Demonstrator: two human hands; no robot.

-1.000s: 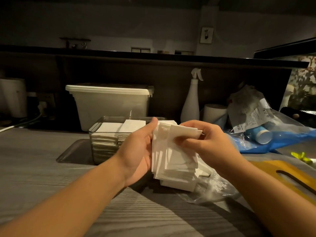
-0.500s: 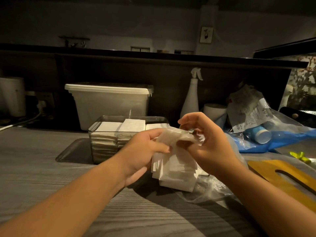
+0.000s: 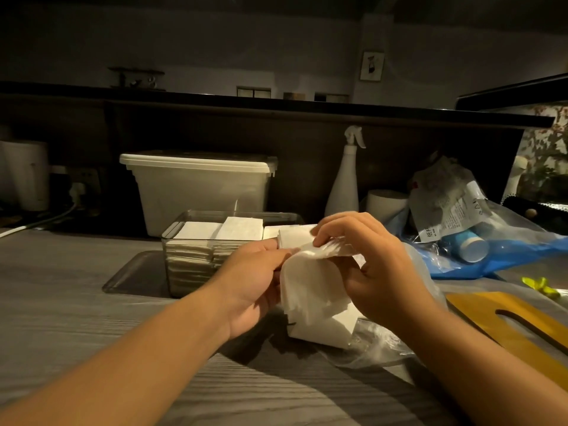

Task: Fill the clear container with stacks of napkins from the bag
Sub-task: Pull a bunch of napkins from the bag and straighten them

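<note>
One clear container (image 3: 190, 241), partly filled with napkins (image 3: 242, 229), stands on the counter (image 3: 70, 305). Just right of the container and nearer the camera, the left hand (image 3: 255, 279) grips the left edge of the napkin stack (image 3: 310, 292), fingers curled. Farther right of the container, the right hand (image 3: 379, 267) pinches the bag (image 3: 378, 344) film over the stack's top.

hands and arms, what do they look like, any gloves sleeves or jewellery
The left hand and right hand are bare: no gloves, and no ring, watch or bracelet shows. The left forearm and right forearm are bare too, with no sleeve in view down to the frame's edge. No markings show in the dim light.
</note>
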